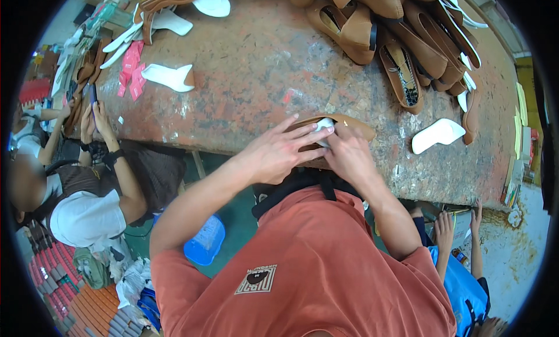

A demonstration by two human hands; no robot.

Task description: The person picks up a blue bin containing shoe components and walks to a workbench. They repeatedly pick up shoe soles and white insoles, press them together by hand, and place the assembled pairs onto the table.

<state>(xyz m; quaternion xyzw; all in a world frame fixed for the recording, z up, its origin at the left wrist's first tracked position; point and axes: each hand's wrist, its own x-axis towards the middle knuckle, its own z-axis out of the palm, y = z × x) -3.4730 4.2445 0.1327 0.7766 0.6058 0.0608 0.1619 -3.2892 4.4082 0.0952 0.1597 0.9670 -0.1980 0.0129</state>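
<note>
A brown slip-on shoe (pixel 362 128) lies at the table's near edge, its toe to the right. Part of a white insole (pixel 324 124) shows in its opening. Around the heel end, my left hand (pixel 278 155) grips the shoe with its fingers apart, one fingertip against the insole. My right hand (pixel 348 155) is closed over the near side of the opening, fingers bent inward. Both hands hide much of the shoe's near side. A loose white insole (pixel 437 135) lies to the right, and another white insole (pixel 167 77) with a brown end lies at the far left.
Brown shoes (pixel 402 52) are heaped at the far right of the worn table (pixel 244 92). Pink strips (pixel 131 72) and more shoe parts lie far left. A co-worker (pixel 93 203) sits on the left; another person's hands (pixel 445 232) show lower right. A blue bin (pixel 205 241) stands below the table.
</note>
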